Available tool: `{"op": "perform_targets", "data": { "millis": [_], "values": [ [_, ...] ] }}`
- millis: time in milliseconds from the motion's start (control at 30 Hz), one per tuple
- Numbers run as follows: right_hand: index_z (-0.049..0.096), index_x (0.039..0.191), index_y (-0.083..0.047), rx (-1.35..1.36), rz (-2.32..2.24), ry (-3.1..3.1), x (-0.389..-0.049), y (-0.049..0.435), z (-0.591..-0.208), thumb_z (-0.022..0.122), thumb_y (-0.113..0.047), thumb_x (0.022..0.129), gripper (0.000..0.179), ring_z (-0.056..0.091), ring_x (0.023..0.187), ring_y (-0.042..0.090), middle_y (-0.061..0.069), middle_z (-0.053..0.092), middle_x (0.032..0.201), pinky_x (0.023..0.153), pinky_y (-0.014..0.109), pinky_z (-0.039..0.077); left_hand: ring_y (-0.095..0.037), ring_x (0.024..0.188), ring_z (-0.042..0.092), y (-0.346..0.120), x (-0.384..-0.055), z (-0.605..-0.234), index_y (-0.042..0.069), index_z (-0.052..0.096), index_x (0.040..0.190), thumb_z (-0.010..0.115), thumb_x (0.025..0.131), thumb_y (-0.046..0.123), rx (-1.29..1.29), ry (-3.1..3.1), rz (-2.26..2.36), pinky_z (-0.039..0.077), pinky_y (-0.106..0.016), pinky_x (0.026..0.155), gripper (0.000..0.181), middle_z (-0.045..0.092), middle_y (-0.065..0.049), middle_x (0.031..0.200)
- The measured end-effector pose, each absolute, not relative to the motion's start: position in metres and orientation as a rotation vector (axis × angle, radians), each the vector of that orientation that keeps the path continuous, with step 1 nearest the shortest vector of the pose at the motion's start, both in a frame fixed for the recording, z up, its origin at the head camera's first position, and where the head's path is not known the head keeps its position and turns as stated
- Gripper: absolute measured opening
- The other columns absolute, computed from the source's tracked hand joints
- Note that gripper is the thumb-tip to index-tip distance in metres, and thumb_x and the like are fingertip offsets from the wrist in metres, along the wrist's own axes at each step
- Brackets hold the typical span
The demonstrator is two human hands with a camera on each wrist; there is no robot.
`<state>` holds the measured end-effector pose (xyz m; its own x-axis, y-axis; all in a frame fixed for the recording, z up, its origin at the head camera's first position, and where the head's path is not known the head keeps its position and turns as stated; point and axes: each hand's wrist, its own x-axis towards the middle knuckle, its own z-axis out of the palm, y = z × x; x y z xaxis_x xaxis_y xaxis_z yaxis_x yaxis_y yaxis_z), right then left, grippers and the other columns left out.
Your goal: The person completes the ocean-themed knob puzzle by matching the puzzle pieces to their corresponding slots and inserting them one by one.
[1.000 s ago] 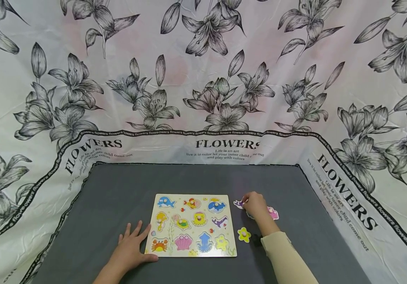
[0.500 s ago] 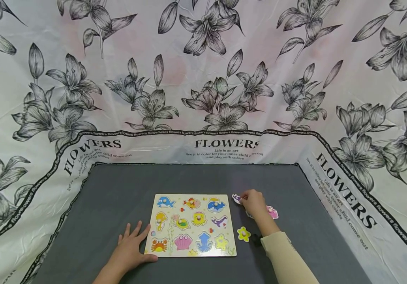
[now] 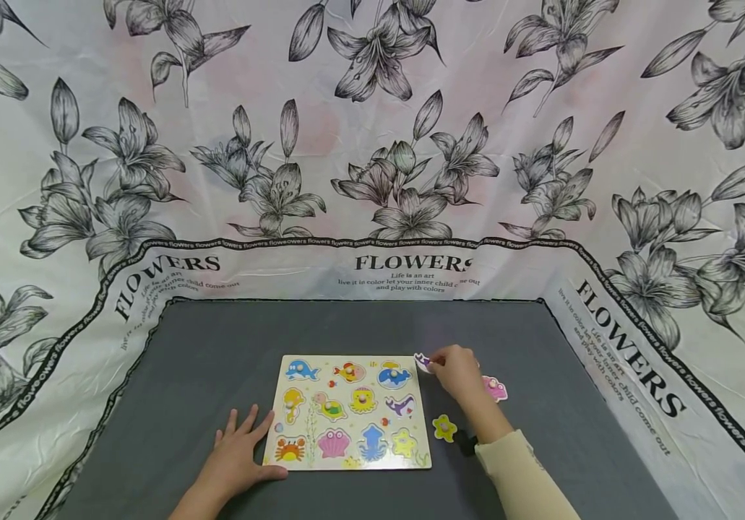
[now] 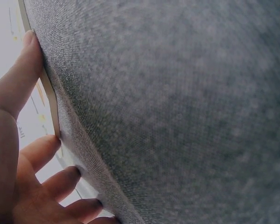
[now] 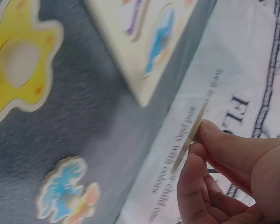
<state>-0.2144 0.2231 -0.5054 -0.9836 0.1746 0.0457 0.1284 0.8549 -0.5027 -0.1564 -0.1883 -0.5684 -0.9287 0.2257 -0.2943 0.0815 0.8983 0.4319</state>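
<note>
My right hand (image 3: pixel 459 375) pinches a purple-and-white puzzle piece (image 3: pixel 421 362) between thumb and fingers, just off the far right corner of the wooden peg puzzle board (image 3: pixel 352 426). In the right wrist view that piece (image 5: pixel 191 135) appears edge-on, lifted off the cloth. At the board's left edge rests my left hand (image 3: pixel 235 451), fingers spread and thumb on the near corner. The left wrist view has the thumb (image 4: pixel 25 65) and a fingertip touching the board's rim. A matching purple fish-shaped spot (image 3: pixel 401 406) shows on the board's right side.
Right of the board lie a yellow star piece (image 3: pixel 445 428) and a pink piece (image 3: pixel 495 388). A blue-and-orange piece (image 5: pixel 60 189) shows in the right wrist view; the right hand hides it in the head view. Dark grey cloth (image 3: pixel 235 332) covers the table, with a flowered curtain (image 3: pixel 411 274) behind.
My right hand has moved a little left with the purple piece, bringing it close to the board's far right corner. The left hand stays in place on the board's edge.
</note>
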Motion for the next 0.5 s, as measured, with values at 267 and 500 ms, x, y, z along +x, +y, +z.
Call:
{"op": "perform_targets", "data": {
  "millis": [267,500],
  "values": [
    [0.080,0.089,-0.007,-0.178,0.814,-2.971,-0.203,0.209,-0.491,0.080,-0.013,0.087,0.006,0.060,0.068,0.016,0.004,0.072,0.079,0.068,0.034,0.055,-0.061,0.147,0.010,-0.189,-0.156,-0.569,0.013,0.044,0.154,0.085,0.058,0.070,0.250,2.734,0.606,0.017,-0.078,0.110,0.118,0.029,-0.027,0.161],
    [0.080,0.085,-0.006,-0.123,0.870,-2.990,-0.193,0.196,-0.485,0.079,-0.011,0.087,0.005,0.058,0.063,0.014,0.004,0.072,0.078,0.058,0.029,0.053,-0.061,0.147,0.010,-0.190,-0.155,-0.568,0.013,0.044,0.154,0.085,0.059,0.069,0.258,2.743,0.602,0.017,-0.078,0.111,0.118,0.029,-0.027,0.161]
  ]
}}
